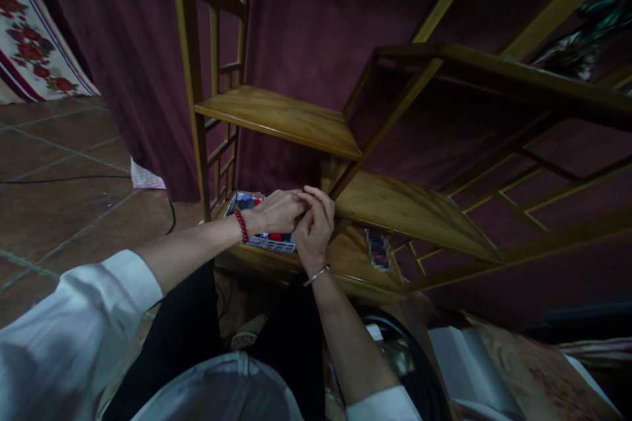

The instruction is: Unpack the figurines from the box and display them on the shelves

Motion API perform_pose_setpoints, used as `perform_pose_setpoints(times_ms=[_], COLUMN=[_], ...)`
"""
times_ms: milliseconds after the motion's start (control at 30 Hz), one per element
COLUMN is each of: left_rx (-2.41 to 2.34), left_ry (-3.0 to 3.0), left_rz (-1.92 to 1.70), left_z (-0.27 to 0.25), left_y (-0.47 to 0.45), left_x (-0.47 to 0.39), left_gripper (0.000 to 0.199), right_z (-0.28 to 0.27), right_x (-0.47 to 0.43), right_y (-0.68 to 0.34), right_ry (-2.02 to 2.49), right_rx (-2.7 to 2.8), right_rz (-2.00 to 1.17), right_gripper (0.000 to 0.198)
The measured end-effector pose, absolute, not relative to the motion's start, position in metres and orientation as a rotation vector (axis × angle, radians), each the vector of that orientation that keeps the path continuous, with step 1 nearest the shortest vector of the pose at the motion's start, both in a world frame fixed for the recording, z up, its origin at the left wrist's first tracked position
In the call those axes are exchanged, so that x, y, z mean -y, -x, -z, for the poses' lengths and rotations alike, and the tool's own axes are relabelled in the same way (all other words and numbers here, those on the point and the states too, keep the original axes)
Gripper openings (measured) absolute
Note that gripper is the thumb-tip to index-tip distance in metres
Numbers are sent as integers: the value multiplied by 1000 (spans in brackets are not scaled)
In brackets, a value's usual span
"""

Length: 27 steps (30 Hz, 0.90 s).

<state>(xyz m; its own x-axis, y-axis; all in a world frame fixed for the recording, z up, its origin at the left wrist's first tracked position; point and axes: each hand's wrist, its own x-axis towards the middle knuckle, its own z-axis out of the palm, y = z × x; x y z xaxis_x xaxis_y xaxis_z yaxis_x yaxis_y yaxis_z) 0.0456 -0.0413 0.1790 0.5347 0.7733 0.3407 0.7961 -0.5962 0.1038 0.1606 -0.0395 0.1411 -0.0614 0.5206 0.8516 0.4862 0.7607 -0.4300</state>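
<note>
My left hand, with a red bead bracelet at the wrist, meets my right hand in front of the shelf. Both hands are closed, the fingertips bent together and touching. Anything held between them is hidden or too small to make out. A silver bangle circles my right wrist. Just beneath my hands stands a white plastic basket on the lowest shelf board, holding small blue, dark and red items. My left hand and forearm cover part of it.
A wooden display shelf with stepped boards and slanting posts surrounds my hands. A dark, pixelated item rests on the lower board at right. Purple curtain hangs behind. A round black container and a pale box stand at lower right.
</note>
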Motion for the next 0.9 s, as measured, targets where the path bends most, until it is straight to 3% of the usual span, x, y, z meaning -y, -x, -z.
perform_pose_setpoints(times_ms=[167,467,900], left_rx=[1628,2003,2521], left_ry=[2701,2683,2364], left_rz=[284,191,50], left_z=[-140,-76,-27], left_y=[-28,6,59], left_x=[31,16,1], left_gripper=[22,27,32], right_z=[-101,-42,-2], right_x=[22,-8,-23], right_y=[-146,-124,-110], right_ry=[908,1279,1577], right_rx=[1822,2124,2407], right_rz=[-173,-422,-613], right_gripper=[42,38,29])
